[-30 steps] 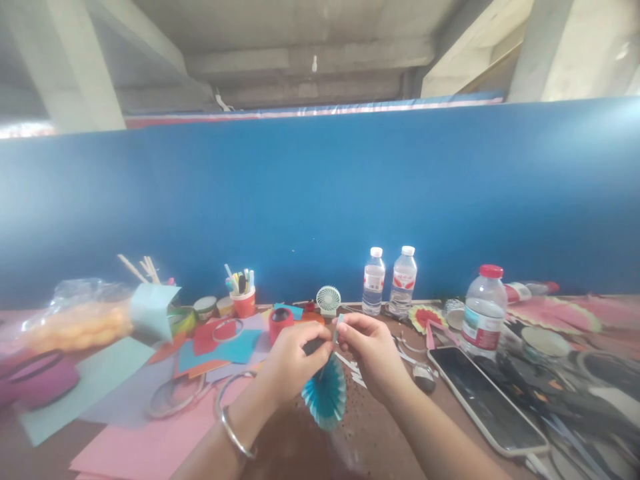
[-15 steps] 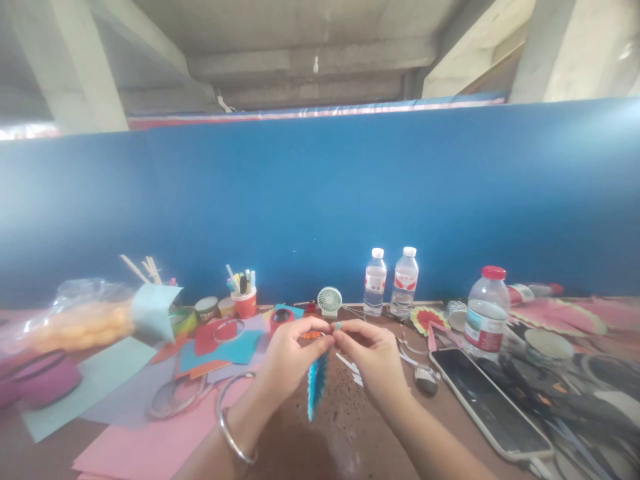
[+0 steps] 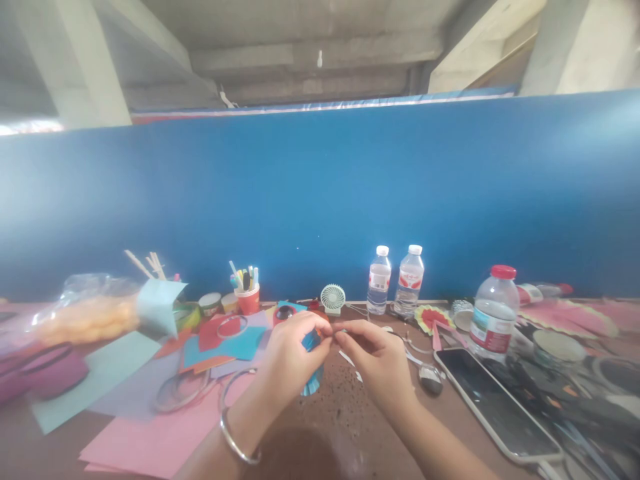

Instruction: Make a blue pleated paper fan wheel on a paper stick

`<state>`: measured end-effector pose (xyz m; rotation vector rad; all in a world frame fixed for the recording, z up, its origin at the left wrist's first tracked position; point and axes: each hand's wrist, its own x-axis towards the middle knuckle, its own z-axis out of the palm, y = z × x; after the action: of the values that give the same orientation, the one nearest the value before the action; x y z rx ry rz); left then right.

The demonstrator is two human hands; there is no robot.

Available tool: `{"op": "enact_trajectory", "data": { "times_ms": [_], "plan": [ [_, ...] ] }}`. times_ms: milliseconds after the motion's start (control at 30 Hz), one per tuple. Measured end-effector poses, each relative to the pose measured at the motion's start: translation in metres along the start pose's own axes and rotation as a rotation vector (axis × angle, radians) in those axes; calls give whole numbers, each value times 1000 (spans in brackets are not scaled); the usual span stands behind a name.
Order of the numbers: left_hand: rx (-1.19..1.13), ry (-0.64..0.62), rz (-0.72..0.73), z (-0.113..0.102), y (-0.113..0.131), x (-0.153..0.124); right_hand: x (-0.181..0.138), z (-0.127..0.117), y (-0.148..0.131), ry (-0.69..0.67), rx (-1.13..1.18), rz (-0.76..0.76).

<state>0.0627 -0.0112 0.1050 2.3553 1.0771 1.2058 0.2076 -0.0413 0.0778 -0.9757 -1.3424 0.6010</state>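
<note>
My left hand (image 3: 293, 353), with a silver bangle at the wrist, is closed in a pinch on a blue pleated paper piece (image 3: 311, 385). Most of that paper is hidden behind the fingers; its fringed lower edge shows below, and a bit of orange shows above. My right hand (image 3: 380, 357) is also closed, thumb against forefinger, its tips meeting those of the left. What lies between the right fingertips is too small to make out. Beneath both hands is the brown table (image 3: 300, 443), sprinkled with dark specks, with white paper strips (image 3: 347, 358) by the right thumb.
Coloured paper sheets (image 3: 145, 437) and wire rings spread at left, near a red cup of pens (image 3: 249, 300). Behind stand a small fan (image 3: 333, 299) and two water bottles (image 3: 379, 283). To the right lie a phone (image 3: 500, 403), a red-capped bottle (image 3: 495, 317) and a paper rosette (image 3: 433, 319).
The blue pleated paper has turned and drawn up behind my left hand, so less of it hangs in sight. Both hands stay fingertip to fingertip. The view has shifted slightly.
</note>
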Motion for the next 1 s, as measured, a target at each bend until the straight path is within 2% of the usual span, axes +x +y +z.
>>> {"op": "enact_trajectory", "data": {
  "times_ms": [233, 333, 400, 467, 533, 567, 600, 700, 800, 900, 1000],
  "plan": [
    [29, -44, 33, 0, 4, 0, -1, -3, 5, 12, 1, -58],
    [38, -76, 142, -9, 3, 3, 6, -6, 10, 105, 130, 1],
    [16, -27, 149, -20, -1, 6, 11, -8, 15, 185, 233, 66],
    [-37, 122, 39, -29, -10, 9, 15, -8, 21, 244, 328, 112],
    [-142, 256, -141, -34, -20, 12, 17, -7, 27, 266, 397, 134],
    [-241, 252, -243, -35, -24, 13, 17, -5, 30, 268, 422, 135],
    [-355, 195, -330, -34, -28, 14, 17, -4, 33, 265, 441, 132],
    [-617, 25, -392, -27, -34, 15, 14, 0, 41, 228, 435, 98],
    [-649, 69, -358, -21, -33, 15, 11, 2, 47, 160, 200, 53],
    [-603, 98, -356, -18, -31, 14, 7, 3, 50, 64, -246, -38],
    [-566, 62, -355, -17, -30, 14, 2, 6, 54, -57, -627, -163]
  ]
}}
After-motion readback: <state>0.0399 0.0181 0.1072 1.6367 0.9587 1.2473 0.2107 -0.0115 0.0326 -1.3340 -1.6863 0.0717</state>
